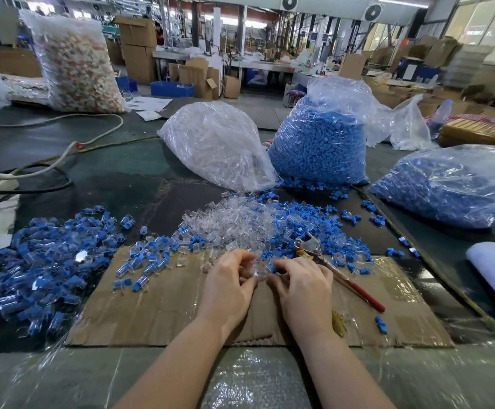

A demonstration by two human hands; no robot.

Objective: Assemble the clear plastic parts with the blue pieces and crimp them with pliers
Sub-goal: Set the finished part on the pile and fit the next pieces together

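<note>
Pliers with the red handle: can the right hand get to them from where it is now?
Probably yes. The pliers lie open on the cardboard just beside the right hand, nothing covering them, though that hand's fingers seem busy with a small part.

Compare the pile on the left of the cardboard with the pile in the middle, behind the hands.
1. The left pile is clear shells with blue pieces already inside; the middle pile is mostly empty clear shells with loose blue pieces mixed in along its right side.
2. The left pile lies mostly off the cardboard, on the dark table; the middle pile lies along the cardboard's far edge.
Both are loose, unbagged heaps.
</note>
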